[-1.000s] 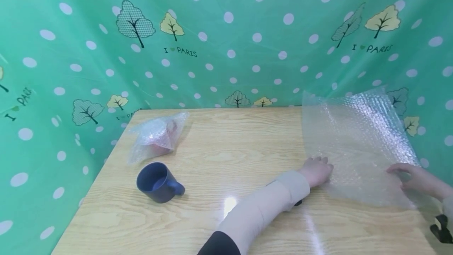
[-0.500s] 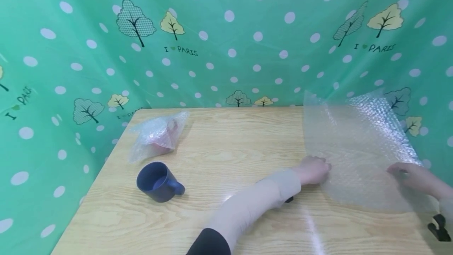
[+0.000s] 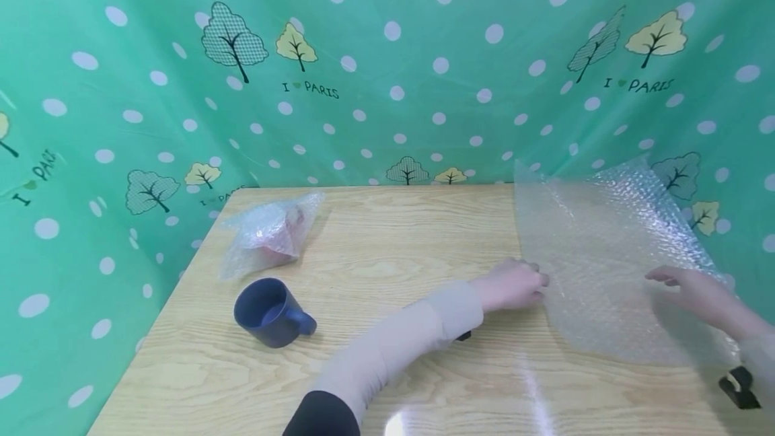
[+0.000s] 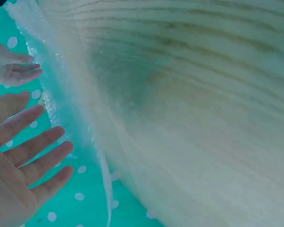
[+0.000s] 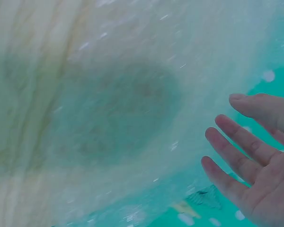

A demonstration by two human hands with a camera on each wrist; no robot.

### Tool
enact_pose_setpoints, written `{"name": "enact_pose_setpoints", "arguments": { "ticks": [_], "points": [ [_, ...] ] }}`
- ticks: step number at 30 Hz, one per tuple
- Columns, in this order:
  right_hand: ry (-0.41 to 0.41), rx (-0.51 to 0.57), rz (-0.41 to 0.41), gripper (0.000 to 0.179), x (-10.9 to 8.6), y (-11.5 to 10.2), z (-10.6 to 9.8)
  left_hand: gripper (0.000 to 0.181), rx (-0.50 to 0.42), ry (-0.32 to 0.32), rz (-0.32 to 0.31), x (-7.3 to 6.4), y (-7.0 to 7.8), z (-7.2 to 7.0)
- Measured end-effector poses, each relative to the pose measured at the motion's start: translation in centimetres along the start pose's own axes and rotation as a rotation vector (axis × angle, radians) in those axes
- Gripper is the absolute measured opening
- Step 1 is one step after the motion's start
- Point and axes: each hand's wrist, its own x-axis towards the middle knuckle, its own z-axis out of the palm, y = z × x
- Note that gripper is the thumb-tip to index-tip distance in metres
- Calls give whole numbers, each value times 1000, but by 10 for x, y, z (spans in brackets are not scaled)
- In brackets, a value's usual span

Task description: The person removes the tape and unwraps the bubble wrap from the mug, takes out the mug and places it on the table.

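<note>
A clear sheet of bubble wrap (image 3: 596, 308) lies spread at the right of the table, its far edge raised against the backdrop. My left hand (image 3: 513, 284) is at the sheet's left edge; the left wrist view shows that hand (image 4: 23, 161) with fingers spread and nothing in them. Over the sheet's right part is my right hand (image 3: 696, 293), apart from the wrap as far as I can see. In the right wrist view its fingers (image 5: 236, 165) are extended and hold nothing.
A dark blue mug (image 3: 274, 315) stands upright at the table's left, handle toward the right. Behind it lies a pinkish object wrapped in bubble wrap (image 3: 266, 231). A green dotted curtain (image 3: 424, 86) hangs along the wooden table's (image 3: 387, 254) back and sides.
My left hand has drawn back leftward from the sheet. The right hand has let go of the bubble wrap and moved slightly left and up. Mug and wrapped object have stayed put.
</note>
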Motion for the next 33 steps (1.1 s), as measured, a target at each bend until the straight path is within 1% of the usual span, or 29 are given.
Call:
{"name": "enact_pose_setpoints", "arguments": {
  "ticks": [2,5,7,9,11,16,19,22,24,29,32,33],
  "points": [
    [19,10,-40,30,1,-7,-1,25,10,7,3,-7,-3,-4],
    [88,-20,-120,28,3,-19,-1,26,8,11,0,-19,-9,-10],
    [108,-28,-149,28,5,-28,-1,26,22,14,0,-28,-14,-15],
    [134,-38,-161,28,6,-38,-1,25,17,17,-3,-37,-18,-20],
    [135,-22,-162,29,8,-48,-2,25,24,30,-5,-46,-23,-24],
    [160,-19,-179,28,11,-70,0,26,63,42,-17,-69,-36,-32],
    [153,3,-179,28,12,-82,0,26,76,32,-23,-83,-44,-36],
    [140,19,-170,27,12,-93,1,25,56,40,-39,-97,-52,-39],
    [137,25,-180,27,13,-99,2,24,44,54,-52,-105,-58,-41],
    [161,33,-223,25,14,-114,5,22,38,101,-74,-124,-72,-44],
    [154,53,-222,25,14,-122,6,22,24,129,-90,-136,-80,-47],
    [162,53,-228,25,14,-125,7,22,20,137,-97,-141,-82,-48]
  ]
}}
